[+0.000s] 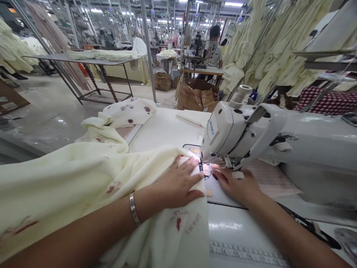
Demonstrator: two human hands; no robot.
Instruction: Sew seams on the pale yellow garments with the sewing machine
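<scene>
My left hand lies flat, fingers spread, on a cream fleece fabric with small red prints, pressing its edge close to the needle area of a white sewing machine. My right hand rests on the machine bed under the machine head, fingertips pointing at the presser foot, touching the fabric edge there. A silver bracelet sits on my left wrist. The fabric drapes over the table's left side and toward me.
The white sewing table carries more printed cream pieces at the far left. Cardboard boxes stand beyond the table. Cream garments hang at the right. Another person sits at a distant workstation. A grey table stands back left.
</scene>
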